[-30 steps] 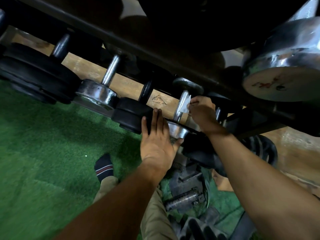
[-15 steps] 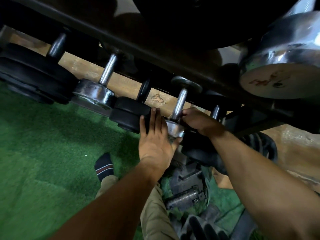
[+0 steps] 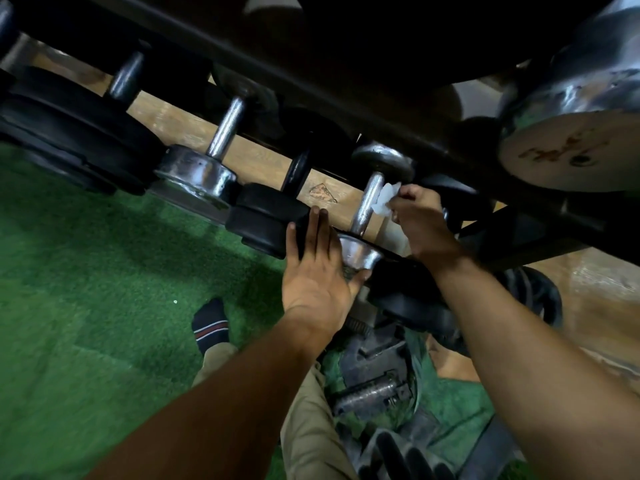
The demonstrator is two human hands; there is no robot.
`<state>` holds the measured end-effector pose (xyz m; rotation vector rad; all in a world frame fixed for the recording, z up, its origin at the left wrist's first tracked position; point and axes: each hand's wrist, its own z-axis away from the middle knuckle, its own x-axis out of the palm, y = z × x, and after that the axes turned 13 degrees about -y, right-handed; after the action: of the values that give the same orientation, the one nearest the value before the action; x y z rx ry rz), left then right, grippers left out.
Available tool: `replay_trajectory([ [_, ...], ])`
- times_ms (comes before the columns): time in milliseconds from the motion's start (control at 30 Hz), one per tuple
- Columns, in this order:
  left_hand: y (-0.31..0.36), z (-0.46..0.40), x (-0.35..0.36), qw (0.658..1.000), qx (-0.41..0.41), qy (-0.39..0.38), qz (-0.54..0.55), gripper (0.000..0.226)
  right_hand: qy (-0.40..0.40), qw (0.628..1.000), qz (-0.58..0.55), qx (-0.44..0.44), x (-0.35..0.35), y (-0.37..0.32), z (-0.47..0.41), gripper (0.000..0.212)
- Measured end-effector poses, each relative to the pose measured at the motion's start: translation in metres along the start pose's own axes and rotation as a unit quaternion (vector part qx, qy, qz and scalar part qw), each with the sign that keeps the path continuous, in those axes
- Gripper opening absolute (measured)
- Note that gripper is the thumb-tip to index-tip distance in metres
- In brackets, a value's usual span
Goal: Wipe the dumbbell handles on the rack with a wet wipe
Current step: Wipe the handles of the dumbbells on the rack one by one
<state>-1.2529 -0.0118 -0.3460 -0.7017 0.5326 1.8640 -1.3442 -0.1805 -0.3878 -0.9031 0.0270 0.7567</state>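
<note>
Wipe [image 3: 386,199], white and crumpled, pinched in right hand [image 3: 420,225] against upper chrome dumbbell handle [image 3: 367,206] on rack [image 3: 346,98], left hand [image 3: 317,271] flat, fingers straight, bracing that dumbbell's near head [image 3: 358,252].

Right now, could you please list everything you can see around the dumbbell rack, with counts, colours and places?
Chrome dumbbell being wiped: one, silver, centre of rack.
Wet wipe: one, white, against that handle.
Second chrome dumbbell: one, silver, left of centre.
Black dumbbells: at least two, on the rack's left part.
Large chrome head: one, upper right.
Rack rail: black, diagonal above.
Turf: green, floor left.
Sock: dark, striped, below.
Left hand: rests on the dumbbell end.
Right hand: pinches the wipe.
</note>
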Motion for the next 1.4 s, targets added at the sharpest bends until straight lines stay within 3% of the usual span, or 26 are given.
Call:
replay_trajectory([
  [67, 0.0, -0.001, 0.0, 1.0, 0.0, 0.001, 0.002, 0.093, 0.031, 0.976, 0.201, -0.081, -0.002, -0.011, 0.006, 0.008],
  [100, 0.0, 0.0, 0.001, 1.0, 0.0, 0.003, 0.004, 0.094, 0.051, 0.942, 0.299, -0.147, -0.002, -0.019, 0.009, 0.01],
  [200, -0.001, 0.0, 0.001, 1.0, -0.002, 0.012, 0.006, 0.095, 0.107, 0.754, 0.551, -0.34, 0.006, -0.034, -0.002, 0.022],
  [233, -0.001, 0.0, 0.001, 1.0, -0.003, 0.012, 0.003, 0.096, 0.095, 0.71, 0.609, -0.341, 0.01, -0.036, -0.009, 0.02],
  [333, 0.0, -0.001, 0.002, 1.0, -0.004, 0.006, -0.003, 0.096, -0.044, 0.647, 0.723, -0.238, 0.023, -0.048, -0.015, 0.026],
  [400, 0.001, -0.002, 0.004, 1.0, -0.007, 0.013, -0.003, 0.097, -0.076, 0.606, 0.766, -0.199, 0.025, -0.055, -0.016, 0.027],
  [600, 0.0, -0.003, 0.006, 1.0, -0.007, 0.013, -0.009, 0.1, -0.204, 0.565, 0.789, -0.132, 0.035, -0.058, -0.024, 0.02],
  [733, 0.0, -0.003, 0.007, 1.0, -0.005, 0.015, -0.005, 0.1, -0.302, 0.578, 0.755, -0.069, 0.043, -0.061, -0.022, 0.022],
  [1000, 0.001, -0.003, 0.008, 1.0, -0.01, 0.029, -0.005, 0.102, -0.404, 0.679, 0.611, -0.049, 0.035, -0.061, -0.011, 0.019],
  [1133, 0.001, -0.002, 0.007, 0.999, -0.005, 0.031, -0.008, 0.102, -0.417, 0.779, 0.463, -0.068, 0.017, -0.046, -0.006, 0.03],
  [1267, 0.001, -0.001, 0.005, 1.0, -0.003, 0.02, -0.021, 0.101, -0.392, 0.812, 0.422, -0.096, 0.0, -0.039, -0.001, 0.019],
  [1400, -0.002, 0.0, 0.005, 1.0, 0.011, 0.019, -0.021, 0.101, -0.332, 0.82, 0.444, -0.14, -0.02, -0.034, 0.011, 0.017],
])
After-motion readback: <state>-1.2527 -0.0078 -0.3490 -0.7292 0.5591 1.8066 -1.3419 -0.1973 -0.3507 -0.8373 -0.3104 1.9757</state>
